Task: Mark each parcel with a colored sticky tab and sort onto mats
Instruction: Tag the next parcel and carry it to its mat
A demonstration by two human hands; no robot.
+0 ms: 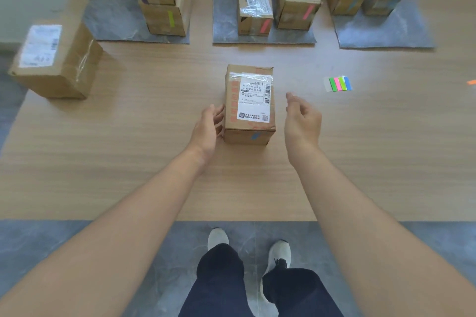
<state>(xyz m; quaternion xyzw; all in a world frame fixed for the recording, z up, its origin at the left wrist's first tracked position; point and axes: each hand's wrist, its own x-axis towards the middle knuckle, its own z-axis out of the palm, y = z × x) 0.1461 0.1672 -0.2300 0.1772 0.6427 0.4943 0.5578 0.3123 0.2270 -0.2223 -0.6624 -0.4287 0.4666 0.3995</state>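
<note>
A small cardboard parcel (249, 104) with a white shipping label stands in the middle of the wooden table (128, 175). A blue tab is stuck on its near face. My left hand (209, 128) rests against the parcel's left side with relaxed fingers. To the right of the parcel, a short gap away, my right hand (302, 121) hovers with loosely curled fingers and holds nothing. A pad of coloured sticky tabs (338, 83) lies on the table to the right.
Three grey mats lie at the back: the left mat (110, 20) has parcels with green tabs, the middle mat (224, 28) parcels with pink tabs, the right mat (401, 31) parcels with blue tabs. One large parcel (55, 59) sits at the table's left edge.
</note>
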